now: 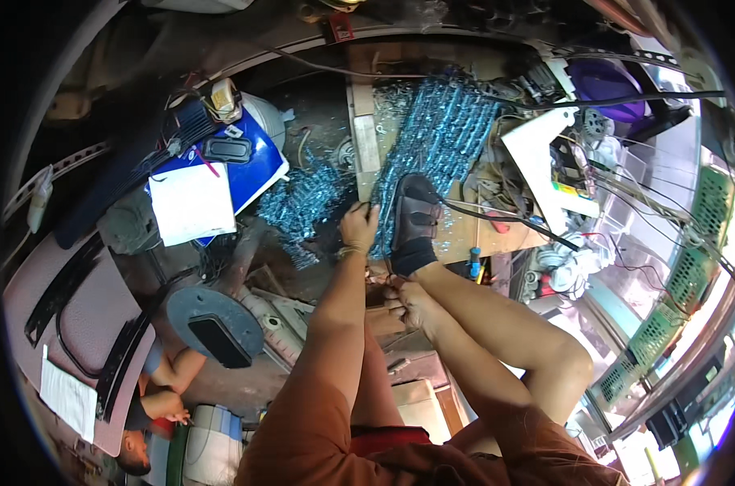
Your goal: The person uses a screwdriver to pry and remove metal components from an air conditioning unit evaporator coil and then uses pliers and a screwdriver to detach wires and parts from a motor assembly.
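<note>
Reaching left hand [357, 228] down to near left edge of shiny blue strips [444, 130], just left of dark shoe [416, 211]. Curling fingers inward on that side; not making out whether pinching a strip, too small and dark to judge. Holding right hand [412, 304] nearer, just below dark sock [413, 256], also bending fingers; not making out grip there as spread, pressed together or pinching something. Pressing shoe onto near part of blue strips. Lying spread over wooden board [509, 236], far middle, in long rows running away toward far edge: the blue strips. Having smaller blue tangle [306, 194] sitting left of board. Leaving blue-handled tool [474, 263] on right of shoe, near edge of board.

Seeing white paper [193, 206] and blue folder [258, 178] lying on left, with dark phone [219, 340] resting on round stool [181, 304] nearer. Showing pinkish chair [100, 316] farther left, with another person's hand [178, 415] appearing near left. Having white panel [537, 154] leaning on right, purple basin [586, 85] sitting far right, black cable [618, 101] crossing above board, green mesh crates [651, 340] standing at right edge.
</note>
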Available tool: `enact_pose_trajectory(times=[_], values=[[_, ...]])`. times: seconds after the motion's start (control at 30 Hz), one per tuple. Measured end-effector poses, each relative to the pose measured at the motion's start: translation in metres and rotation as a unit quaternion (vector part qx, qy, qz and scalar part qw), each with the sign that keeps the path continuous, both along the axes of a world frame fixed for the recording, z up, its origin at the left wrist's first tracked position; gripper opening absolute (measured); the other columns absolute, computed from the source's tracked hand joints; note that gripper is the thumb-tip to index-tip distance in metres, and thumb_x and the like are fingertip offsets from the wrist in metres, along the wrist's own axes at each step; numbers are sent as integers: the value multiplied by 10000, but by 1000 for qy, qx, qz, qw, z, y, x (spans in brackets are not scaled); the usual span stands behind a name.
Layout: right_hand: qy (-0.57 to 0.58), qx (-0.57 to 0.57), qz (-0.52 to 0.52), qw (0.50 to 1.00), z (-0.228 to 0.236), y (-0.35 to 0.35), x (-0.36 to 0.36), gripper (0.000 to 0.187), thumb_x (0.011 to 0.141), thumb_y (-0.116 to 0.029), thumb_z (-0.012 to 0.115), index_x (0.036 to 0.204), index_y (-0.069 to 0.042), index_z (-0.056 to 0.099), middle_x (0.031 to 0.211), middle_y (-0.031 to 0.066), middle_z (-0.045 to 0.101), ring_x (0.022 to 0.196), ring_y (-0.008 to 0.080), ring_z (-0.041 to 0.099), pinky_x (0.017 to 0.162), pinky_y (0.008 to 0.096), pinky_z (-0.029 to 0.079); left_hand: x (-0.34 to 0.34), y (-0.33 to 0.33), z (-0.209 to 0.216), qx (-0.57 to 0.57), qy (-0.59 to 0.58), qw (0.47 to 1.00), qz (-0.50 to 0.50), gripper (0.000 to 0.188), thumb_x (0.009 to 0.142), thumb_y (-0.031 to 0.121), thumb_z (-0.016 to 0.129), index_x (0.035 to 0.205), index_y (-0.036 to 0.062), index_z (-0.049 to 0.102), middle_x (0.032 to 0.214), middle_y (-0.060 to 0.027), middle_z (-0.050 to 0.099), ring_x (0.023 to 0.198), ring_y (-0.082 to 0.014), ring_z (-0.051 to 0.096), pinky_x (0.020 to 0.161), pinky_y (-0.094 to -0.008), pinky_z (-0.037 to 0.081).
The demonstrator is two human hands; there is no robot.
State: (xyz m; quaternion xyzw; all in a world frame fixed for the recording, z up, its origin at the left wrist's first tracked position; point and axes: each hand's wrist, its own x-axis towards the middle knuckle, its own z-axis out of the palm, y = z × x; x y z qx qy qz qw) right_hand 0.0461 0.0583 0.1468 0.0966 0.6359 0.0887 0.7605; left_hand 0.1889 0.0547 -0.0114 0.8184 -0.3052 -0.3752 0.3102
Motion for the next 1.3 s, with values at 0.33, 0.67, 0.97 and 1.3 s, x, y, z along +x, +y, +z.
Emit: enact_pose_trajectory(times=[0.33,0.67,0.97,1.3], values=[[80,13,-4,997,-67,-12,45,273,1078,-264,385,860,-190,531,616,-85,377,437,61,235,424,242,195,-5,-59,11,24,-105,994,12,457,954,419,657,1205,44,582,1258,-201,584,1171,-421,572,937,-552,449],[30,28,-74,996,73,-52,17,203,1073,-235,439,909,-178,543,616,-80,362,444,57,262,379,232,190,-10,-52,-16,49,-143,988,-35,505,965,425,634,1293,49,553,1326,-163,561,1174,-413,557,927,-578,442],[-70,169,-150,972,233,-72,-49,192,1089,-188,429,1159,-72,563,749,-49,428,510,38,317,409,172,247,-9,-54,-6,120,-135,982,-55,617,897,318,726,1405,111,442,1288,-184,540,1190,-415,567,976,-592,450],[-65,-17,-19,998,233,-154,-102,308,970,-56,461,1254,-40,578,771,-42,471,503,13,345,430,178,278,6,-1,14,197,73,977,-24,776,780,323,882,1375,27,482,1300,-284,649,1191,-457,637,1008,-508,511]])
